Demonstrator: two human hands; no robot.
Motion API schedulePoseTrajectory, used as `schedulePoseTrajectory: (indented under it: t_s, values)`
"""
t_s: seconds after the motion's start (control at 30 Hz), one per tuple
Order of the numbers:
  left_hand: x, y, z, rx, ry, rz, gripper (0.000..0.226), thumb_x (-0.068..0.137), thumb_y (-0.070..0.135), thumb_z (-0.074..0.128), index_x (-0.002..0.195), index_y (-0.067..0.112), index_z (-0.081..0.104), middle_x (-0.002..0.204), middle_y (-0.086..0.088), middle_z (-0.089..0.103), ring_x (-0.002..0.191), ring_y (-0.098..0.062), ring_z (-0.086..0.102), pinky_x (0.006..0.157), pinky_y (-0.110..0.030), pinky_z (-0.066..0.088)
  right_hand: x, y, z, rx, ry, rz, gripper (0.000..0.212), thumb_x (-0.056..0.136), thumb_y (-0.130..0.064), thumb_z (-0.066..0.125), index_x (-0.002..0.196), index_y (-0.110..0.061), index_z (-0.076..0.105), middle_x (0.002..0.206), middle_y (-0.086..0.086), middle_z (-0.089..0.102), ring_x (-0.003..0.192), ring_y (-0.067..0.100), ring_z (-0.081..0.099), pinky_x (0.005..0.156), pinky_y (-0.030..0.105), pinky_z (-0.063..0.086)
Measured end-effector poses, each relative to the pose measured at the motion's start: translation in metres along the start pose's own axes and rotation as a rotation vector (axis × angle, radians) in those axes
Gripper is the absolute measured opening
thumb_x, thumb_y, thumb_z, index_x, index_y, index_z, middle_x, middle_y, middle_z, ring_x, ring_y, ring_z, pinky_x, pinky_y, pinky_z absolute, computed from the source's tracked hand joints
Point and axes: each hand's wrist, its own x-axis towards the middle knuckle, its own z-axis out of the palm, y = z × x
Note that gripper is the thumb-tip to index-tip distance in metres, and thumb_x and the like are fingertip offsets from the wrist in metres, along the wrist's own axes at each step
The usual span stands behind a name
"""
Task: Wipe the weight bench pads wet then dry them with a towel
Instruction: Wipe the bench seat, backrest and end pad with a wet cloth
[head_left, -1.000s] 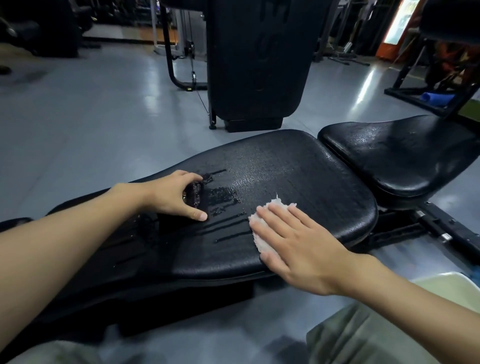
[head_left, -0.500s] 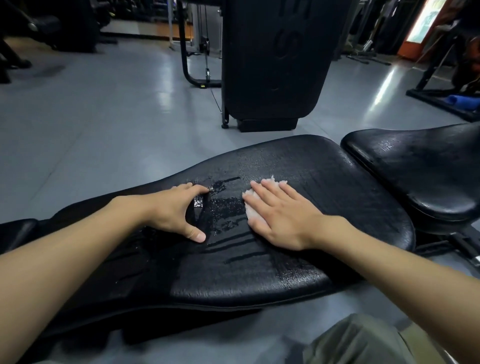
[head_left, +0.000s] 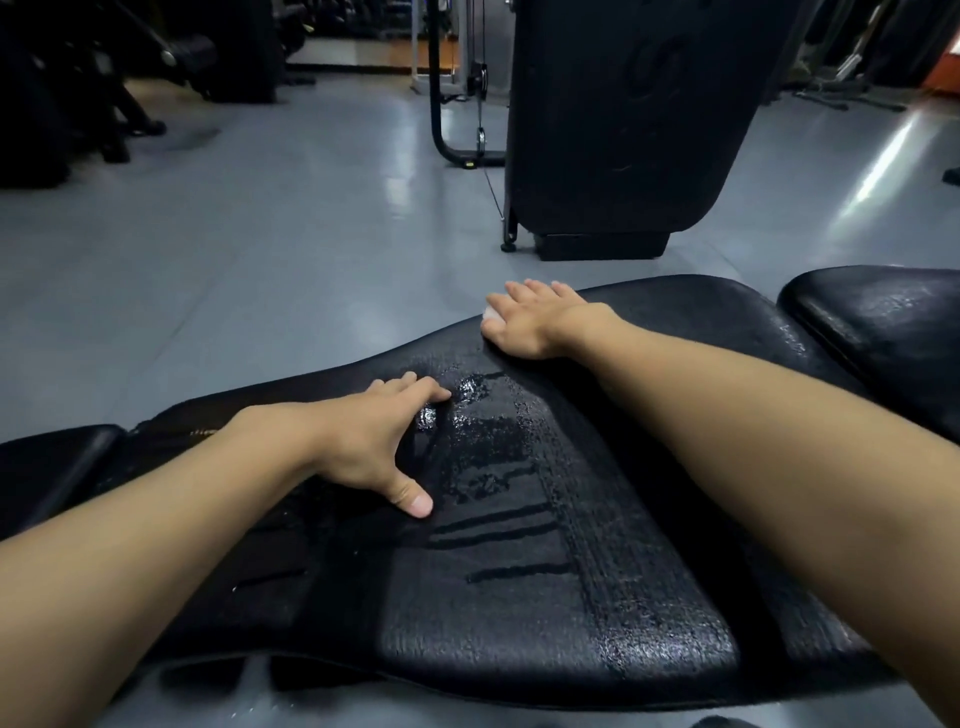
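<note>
Grey gym floor (head_left: 260, 234) shines behind the bench, and a big black machine (head_left: 623, 114) stands beyond it. The right hand (head_left: 530, 325) lies flat at the far edge of the long pad (head_left: 545, 597), fingers straight, pressing a small white cloth (head_left: 490, 315) under the palm. Only a corner of it peeks out by the thumb, so I can't say for sure whether it is the wet rag or the towel. Nearer the person than that grip, beads and dark streaks of water (head_left: 483, 441) sit on the pad. The left hand (head_left: 371, 447) rests beside them, fingers spread wide, holding nothing. I'd judge the wetting on this pad is done or nearly so, and the drying hardly begun. Off to the right of the cloth, the seat pad (head_left: 883, 322) glistens too and looks undried.
</note>
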Motion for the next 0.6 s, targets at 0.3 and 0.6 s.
schedulePoseTrajectory:
  t_s: [0.3,0.6]
  values:
    - [-0.002,-0.007,0.003,-0.027,0.015,-0.004,0.125,0.058,0.059,0.089,0.154,0.036,0.012,0.164,-0.006,0.014,0.151,-0.031,0.012,0.121,-0.050,0.020,-0.039,-0.011,0.013,0.008,0.067,-0.034,0.062,0.101,-0.049,0.012,0.157,-0.023,0.016,0.167,0.006,0.006,0.153,0.025,0.001,0.123,0.047,0.001]
    - [-0.007,-0.004,0.002,-0.001,-0.020,0.001,0.131,0.053,0.071,0.080,0.156,0.034,0.007,0.167,-0.010,-0.002,0.153,-0.032,-0.003,0.123,-0.051,0.011,-0.153,-0.038,0.036,-0.014,0.107,-0.097,0.059,0.103,-0.048,0.014,0.157,-0.025,0.011,0.167,0.004,0.006,0.153,0.022,-0.002,0.123,0.047,0.001]
